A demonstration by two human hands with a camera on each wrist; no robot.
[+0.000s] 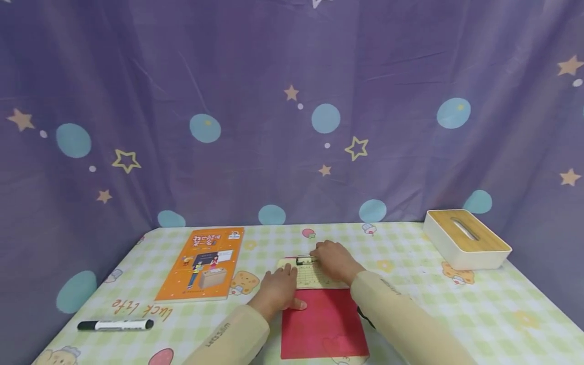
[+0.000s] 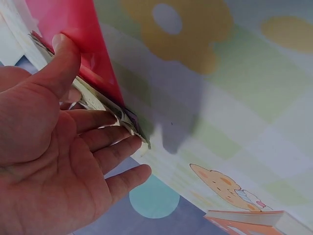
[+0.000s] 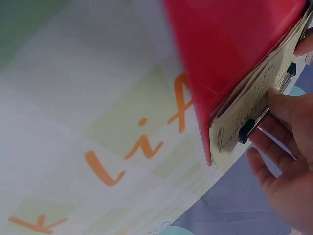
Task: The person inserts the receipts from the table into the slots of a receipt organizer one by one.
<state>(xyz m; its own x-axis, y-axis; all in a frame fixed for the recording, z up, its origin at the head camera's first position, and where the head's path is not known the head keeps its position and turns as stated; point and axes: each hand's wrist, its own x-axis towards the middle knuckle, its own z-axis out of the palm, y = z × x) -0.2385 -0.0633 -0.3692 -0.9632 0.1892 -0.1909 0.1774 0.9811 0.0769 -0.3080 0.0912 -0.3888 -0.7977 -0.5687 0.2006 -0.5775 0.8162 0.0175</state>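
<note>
A red folder (image 1: pixel 321 324) lies near the table's front middle, with a bundle of cream printed papers (image 1: pixel 315 278) across its far end. A metal clip (image 1: pixel 304 260) with black ends sits at the papers' far edge. My right hand (image 1: pixel 336 259) pinches the clip; in the right wrist view its thumb presses the bar between the black ends (image 3: pixel 247 131), with fingers behind. At the papers' left side, my left hand (image 1: pixel 279 289) rests with fingers extended against their edge. Its thumb lies on the red cover, as the left wrist view also shows (image 2: pixel 66 58).
To the left lies an orange book (image 1: pixel 201 268), with a black-and-white marker (image 1: pixel 115 325) nearer the front. A white tissue box (image 1: pixel 470 241) with a wood-look lid stands at the back right. A purple curtain (image 1: pixel 274 66) hangs behind the checked tablecloth (image 1: pixel 410 304).
</note>
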